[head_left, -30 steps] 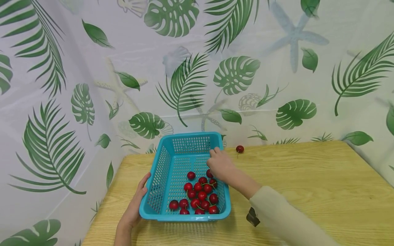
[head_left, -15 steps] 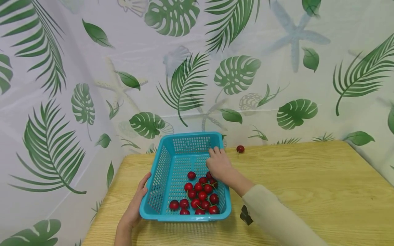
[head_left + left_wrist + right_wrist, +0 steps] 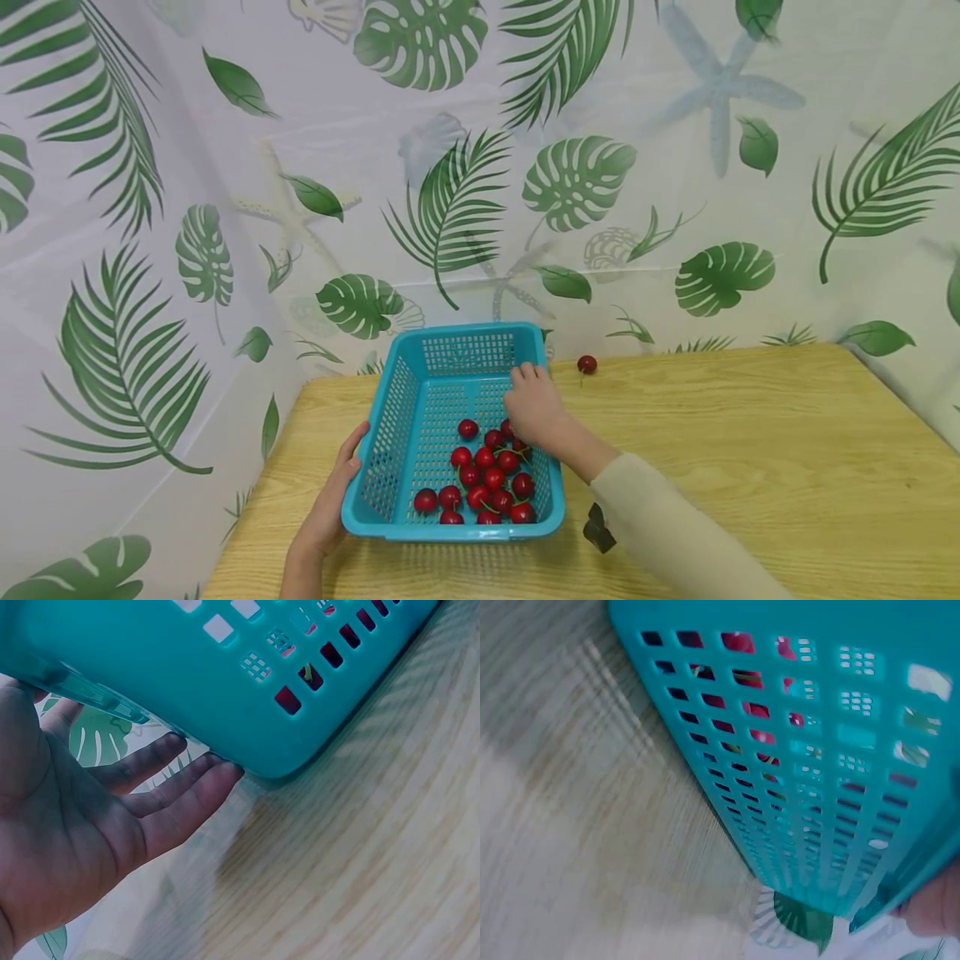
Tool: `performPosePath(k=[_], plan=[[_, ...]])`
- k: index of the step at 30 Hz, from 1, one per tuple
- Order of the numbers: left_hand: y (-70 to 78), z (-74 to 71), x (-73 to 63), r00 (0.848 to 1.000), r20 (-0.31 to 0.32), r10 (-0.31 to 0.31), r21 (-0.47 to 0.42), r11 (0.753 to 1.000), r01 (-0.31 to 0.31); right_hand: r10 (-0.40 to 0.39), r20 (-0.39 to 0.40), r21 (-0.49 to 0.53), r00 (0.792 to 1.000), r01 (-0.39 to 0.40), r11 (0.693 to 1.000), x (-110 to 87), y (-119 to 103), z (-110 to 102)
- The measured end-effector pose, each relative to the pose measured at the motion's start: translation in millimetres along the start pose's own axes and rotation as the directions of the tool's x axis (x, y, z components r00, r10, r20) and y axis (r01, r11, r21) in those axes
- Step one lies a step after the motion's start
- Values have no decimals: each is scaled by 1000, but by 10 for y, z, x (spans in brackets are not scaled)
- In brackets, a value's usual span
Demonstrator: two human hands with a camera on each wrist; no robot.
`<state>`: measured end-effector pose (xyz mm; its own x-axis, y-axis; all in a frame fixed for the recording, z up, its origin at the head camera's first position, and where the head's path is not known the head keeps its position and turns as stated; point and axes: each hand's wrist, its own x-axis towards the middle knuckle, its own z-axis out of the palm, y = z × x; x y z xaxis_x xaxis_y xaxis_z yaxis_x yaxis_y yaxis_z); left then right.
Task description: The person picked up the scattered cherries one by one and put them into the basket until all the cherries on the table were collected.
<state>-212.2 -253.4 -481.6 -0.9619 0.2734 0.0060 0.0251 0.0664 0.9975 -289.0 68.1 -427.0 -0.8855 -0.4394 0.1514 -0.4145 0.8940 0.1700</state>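
A blue-green plastic basket with perforated walls stands on the wooden table. Red cherries, several with green stems, lie in its near right part. My left hand is at the basket's left side; in the left wrist view its nearly straight fingers touch the outer wall. My right hand reaches over the right rim, knuckles up, its fingers bent down at the inner side. Its fingertips are hidden, so whether it grips the rim or a cherry cannot be seen. Only a small part of a finger shows beyond the rim in the right wrist view.
One loose cherry with a stem lies at the table's back edge, right of the basket. A leaf-printed white sheet hangs behind and to the left. The wooden table extends to the right.
The right forearm has shifted slightly left, and the hand has stayed at the right rim. The left hand and basket hold nearly the same place.
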Motion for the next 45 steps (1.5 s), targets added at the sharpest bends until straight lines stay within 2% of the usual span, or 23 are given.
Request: performPosePath(k=[2,3,5,7,9,10,12,14,17,20,23,30,35,41,45], plan=[[5,4,2,1000,-2,-1,-2,1000,1,51,-117,185,992,-28,982,-9,61,17],[7,4,4,1000,-3,-2,-6,1000,2,86,-191,268,978,-33,963,-12,103,31],[8,5,7,1000,-5,-2,-9,1000,2,178,-313,413,933,-35,910,-18,206,79],[8,5,11,1000,-5,1,-14,1000,-1,275,-381,499,883,-54,865,-24,335,153],[7,5,12,1000,-1,4,-15,1000,-4,363,-378,555,852,-106,825,-45,470,237],[6,4,11,1000,2,6,-14,1000,-6,401,-347,580,848,-142,802,-66,536,282],[3,2,7,1000,6,9,-12,1000,-9,448,-266,603,853,-216,768,-117,657,369],[-4,-1,3,1000,9,11,-11,1000,-11,459,-168,601,872,-279,749,-182,750,439],[-8,-10,6,1000,5,15,-11,1000,-15,430,-48,557,902,-333,761,-261,836,515],[-18,-17,-4,1000,3,9,-9,1000,-9,372,32,505,928,-336,795,-323,846,600],[-27,-15,-27,1000,5,-1,-6,1000,1,319,82,461,944,-319,828,-357,827,715],[-3,0,-19,1000,7,0,3,1000,0,318,103,417,943,-331,846,-314,811,877],[-2,7,-10,1000,-3,-7,15,1000,7,316,125,376,941,-339,862,-304,829,877],[2,9,-4,1000,-1,-7,4,1000,7,328,126,384,936,-351,854,-288,817,852],[-1,10,-8,1000,1,-2,9,1000,2,326,132,370,936,-351,860,-278,784,844]])
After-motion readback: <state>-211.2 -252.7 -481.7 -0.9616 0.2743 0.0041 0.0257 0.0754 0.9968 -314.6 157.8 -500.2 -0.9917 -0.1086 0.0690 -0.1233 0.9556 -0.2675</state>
